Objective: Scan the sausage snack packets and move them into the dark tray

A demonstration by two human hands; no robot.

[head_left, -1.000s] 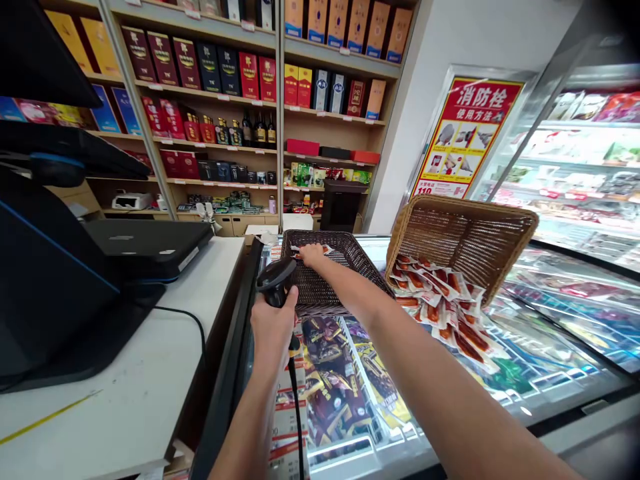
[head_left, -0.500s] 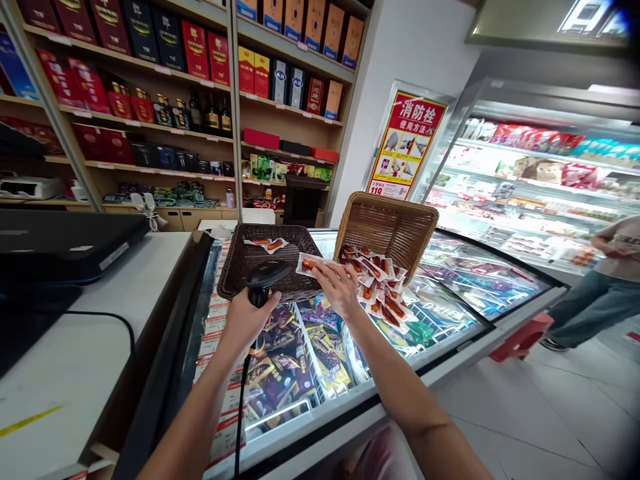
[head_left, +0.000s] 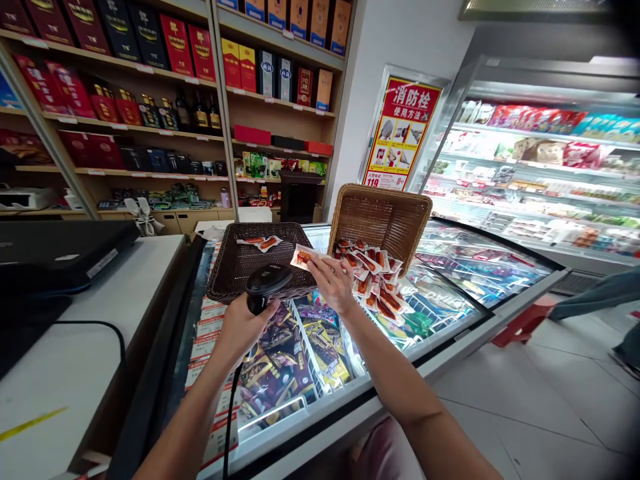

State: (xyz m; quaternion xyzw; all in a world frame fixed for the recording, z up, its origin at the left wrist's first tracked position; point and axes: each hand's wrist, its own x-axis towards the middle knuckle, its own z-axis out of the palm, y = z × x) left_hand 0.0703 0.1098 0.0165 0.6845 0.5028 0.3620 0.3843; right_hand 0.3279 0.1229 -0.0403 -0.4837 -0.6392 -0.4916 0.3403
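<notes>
My left hand (head_left: 244, 327) is wrapped round the handle of a black barcode scanner (head_left: 269, 279), its head pointing up and right and its cord hanging down. Between the fingers of my right hand (head_left: 333, 280) is a packaged sausage (head_left: 304, 257), a reddish piece in clear and white wrapping, held just right of the scanner head. Behind the scanner sits a dark brown wicker basket (head_left: 225, 267) with a couple of sausage packs (head_left: 267, 243) in it. A lighter wicker basket (head_left: 383, 200) stands tilted beyond my right hand, and many sausage packs (head_left: 385, 293) spill from its front.
Both baskets rest on a glass-topped freezer (head_left: 445, 353) filled with wrapped goods. A white counter (head_left: 65, 353) with black equipment is at left. A red stool (head_left: 523, 323) and a person's legs (head_left: 595, 293) are at right. Shelves of boxes line the back.
The view has shifted slightly, so most things sit a little further left. The person at right has stepped further right. Both hands keep hold of the scanner and the sausage pack.
</notes>
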